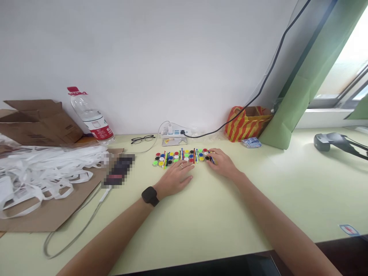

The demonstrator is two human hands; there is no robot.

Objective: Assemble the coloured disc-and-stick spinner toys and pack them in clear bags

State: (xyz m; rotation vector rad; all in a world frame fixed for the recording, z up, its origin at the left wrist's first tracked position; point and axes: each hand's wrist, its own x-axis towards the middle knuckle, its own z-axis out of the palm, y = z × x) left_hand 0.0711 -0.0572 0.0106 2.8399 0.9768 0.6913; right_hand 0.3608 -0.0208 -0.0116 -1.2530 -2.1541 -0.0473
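Note:
Small round discs (pixel 176 153) in red, green, yellow, blue, white and black lie in a block of short rows on the pale table. Thin coloured sticks (pixel 182 154) stand in bunches between the groups of discs. My left hand (pixel 176 177), with a black watch on its wrist, lies flat with fingers stretched out at the near edge of the rows, partly covering some discs. At the right end of the block, my right hand (pixel 222 163) has its fingers curled round a few thin blue and yellow sticks (pixel 212 159); the fingertips partly hide them.
A power strip (pixel 175 132), glasses (pixel 143 139) and a striped bag (pixel 244 124) stand along the wall. Left are a water bottle (pixel 96 120), a cardboard box (pixel 43 126), white straps (pixel 51 165) and a blurred phone (pixel 119 170) with its cable. A black device (pixel 339 143) lies far right.

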